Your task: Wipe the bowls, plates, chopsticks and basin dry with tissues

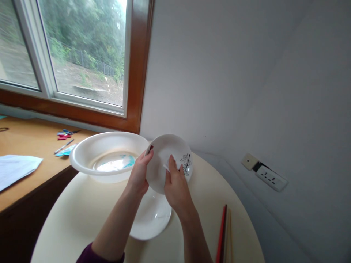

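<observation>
My left hand point(139, 173) grips the left rim of a white plate point(160, 146), which is tilted up above the table. The plate has a dark branch-like pattern on its right side and a small red mark near my left thumb. Against its inner face, the fingers of my right hand point(175, 182) press a small white wipe point(166, 167), mostly hidden by the fingers. Below my hands a second white plate point(150, 223) lies on the table, partly covered by my left forearm. A large white basin point(82, 155) with water in it stands behind, to the left.
The round cream table point(71, 212) also bears red, dark and light chopsticks point(225, 233) at right. A wooden desk point(52, 135) at left holds papers point(18, 168), a pen point(64, 146) and small colourful items. A wall socket point(271, 178) is at right.
</observation>
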`<action>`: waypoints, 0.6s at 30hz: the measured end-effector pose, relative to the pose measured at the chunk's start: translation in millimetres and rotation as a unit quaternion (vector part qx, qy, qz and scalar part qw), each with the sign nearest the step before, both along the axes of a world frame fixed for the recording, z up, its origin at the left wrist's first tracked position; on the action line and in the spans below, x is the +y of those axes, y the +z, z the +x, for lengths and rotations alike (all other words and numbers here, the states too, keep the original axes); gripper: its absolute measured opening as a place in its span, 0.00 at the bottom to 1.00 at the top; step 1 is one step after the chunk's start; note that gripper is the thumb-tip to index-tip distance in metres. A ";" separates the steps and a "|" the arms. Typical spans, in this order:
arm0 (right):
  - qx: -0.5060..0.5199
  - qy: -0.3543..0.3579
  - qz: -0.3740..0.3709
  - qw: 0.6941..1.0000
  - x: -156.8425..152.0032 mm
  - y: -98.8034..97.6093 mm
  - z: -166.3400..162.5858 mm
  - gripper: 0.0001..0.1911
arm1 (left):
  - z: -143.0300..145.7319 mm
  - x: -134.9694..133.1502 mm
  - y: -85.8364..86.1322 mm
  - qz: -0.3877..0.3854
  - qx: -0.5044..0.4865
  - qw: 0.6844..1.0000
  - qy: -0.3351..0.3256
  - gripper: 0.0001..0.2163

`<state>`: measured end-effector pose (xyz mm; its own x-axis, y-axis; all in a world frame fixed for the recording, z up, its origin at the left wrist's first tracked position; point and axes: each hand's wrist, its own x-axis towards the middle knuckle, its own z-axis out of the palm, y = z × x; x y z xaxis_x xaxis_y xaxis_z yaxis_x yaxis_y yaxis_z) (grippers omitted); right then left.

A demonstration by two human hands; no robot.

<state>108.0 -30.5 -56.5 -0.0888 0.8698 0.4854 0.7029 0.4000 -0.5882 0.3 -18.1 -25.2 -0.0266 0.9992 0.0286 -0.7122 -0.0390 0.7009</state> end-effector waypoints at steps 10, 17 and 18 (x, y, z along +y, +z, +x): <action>0.095 0.098 0.037 0.990 -15.0 11.4 -9.4 0.27 | 8.1 -6.4 -1.0 0.013 0.001 0.998 -0.053 0.10; 0.129 0.200 0.007 0.971 -27.0 23.7 -4.9 0.24 | -0.2 -1.4 -0.2 0.015 0.033 0.999 -0.008 0.12; 0.140 0.209 -0.006 0.968 -26.2 23.7 -3.2 0.23 | -1.4 -1.7 0.8 0.014 0.038 0.999 0.001 0.12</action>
